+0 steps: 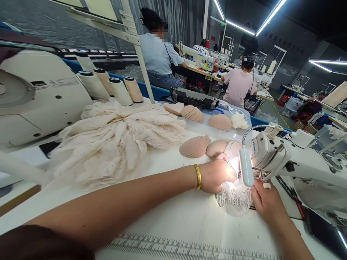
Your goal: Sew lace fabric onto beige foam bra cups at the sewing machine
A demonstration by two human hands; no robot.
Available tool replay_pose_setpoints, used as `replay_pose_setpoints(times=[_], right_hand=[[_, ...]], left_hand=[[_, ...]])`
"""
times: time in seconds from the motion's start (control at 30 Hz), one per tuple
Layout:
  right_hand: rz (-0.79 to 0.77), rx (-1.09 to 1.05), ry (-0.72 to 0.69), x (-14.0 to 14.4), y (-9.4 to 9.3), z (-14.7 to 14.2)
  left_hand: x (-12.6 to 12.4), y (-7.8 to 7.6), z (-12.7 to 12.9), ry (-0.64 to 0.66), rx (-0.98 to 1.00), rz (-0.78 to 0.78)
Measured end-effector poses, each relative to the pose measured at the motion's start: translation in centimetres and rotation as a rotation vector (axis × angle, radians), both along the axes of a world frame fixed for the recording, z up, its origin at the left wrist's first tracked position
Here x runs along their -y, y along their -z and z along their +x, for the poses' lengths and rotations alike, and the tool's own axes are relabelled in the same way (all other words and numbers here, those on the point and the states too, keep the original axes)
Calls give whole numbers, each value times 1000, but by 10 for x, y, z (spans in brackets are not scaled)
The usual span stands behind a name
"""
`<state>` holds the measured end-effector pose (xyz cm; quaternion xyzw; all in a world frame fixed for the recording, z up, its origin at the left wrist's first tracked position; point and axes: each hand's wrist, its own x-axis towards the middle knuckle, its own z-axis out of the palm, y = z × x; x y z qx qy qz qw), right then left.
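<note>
My left hand [218, 175], with a gold bracelet on its wrist, is closed on white lace fabric [235, 199] beside the needle area of a white sewing machine [271, 150]. The lace's openwork edge hangs toward me on the table. My right hand [267, 198] is at the right edge of the lace, its fingers pinched together there; the lamp and machine head partly cover the fingertips. A small lit lamp [246, 166] on a bendy neck shines on the fabric. Just behind my left hand lie beige oval pads [194, 146] in stacks.
Cream lace fabric [121, 141] is heaped at left, before several thread cones [119, 90]. A clear plastic tray [244, 117] holds more pads. Scissors [291, 191] and a phone [324, 227] lie at right. A ruler strip [162, 245] runs along the front. Other people work behind.
</note>
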<state>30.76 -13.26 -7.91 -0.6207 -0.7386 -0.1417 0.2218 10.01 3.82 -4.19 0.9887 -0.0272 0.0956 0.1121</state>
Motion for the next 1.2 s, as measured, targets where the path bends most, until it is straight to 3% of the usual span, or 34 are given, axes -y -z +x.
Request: replay_pose_setpoints(times=[0.37,0.57,0.7,0.83,0.97,1.07,1.2], right_hand=[[73,-92,-42,-3,-5,-2],[18,-80,-89,5,-11,-7],[-86,-57,-217,5,-19,-21],[-108,29,-153,0,-11,-26],[-71,53,-57,0,-2,-13],[-65,-10,-25,4,-7,0],[-215,-122,-69,11,-22,11]], left_hand=[[0,4,-2,21,15,-45],[-3,5,-10,8,25,-28],[7,8,-11,-156,55,160],[26,4,-11,-275,-9,269],[31,-10,-20,-169,-108,141],[27,-20,-25,-91,-159,62],[21,-16,-20,-32,-142,55]])
